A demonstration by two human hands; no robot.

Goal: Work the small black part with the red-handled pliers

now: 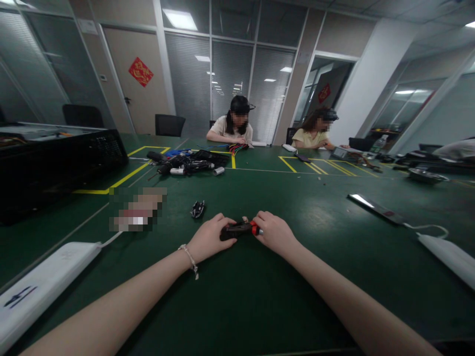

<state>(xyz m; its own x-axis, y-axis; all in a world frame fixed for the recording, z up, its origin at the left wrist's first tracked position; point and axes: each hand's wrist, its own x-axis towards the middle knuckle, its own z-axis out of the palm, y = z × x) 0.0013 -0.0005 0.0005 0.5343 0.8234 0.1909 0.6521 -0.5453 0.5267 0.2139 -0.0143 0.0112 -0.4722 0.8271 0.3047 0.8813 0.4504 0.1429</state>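
Note:
Both my hands rest on the green table (237, 306) and grip one small tool (239, 229) with a black body and a red collar. My left hand (208, 239) is closed round the black end; a thin bracelet sits on that wrist. My right hand (274, 231) is closed over the red end, where a bit of metal shows. A small black crumpled part (198, 209) lies just beyond my left hand, apart from it.
A white power strip (40, 287) lies near left, another (449, 254) at the right with a flat metal bar (374, 207). A black case (55, 163) stands far left. A pile of tools (185, 164) lies further back. Two people sit at the far edge.

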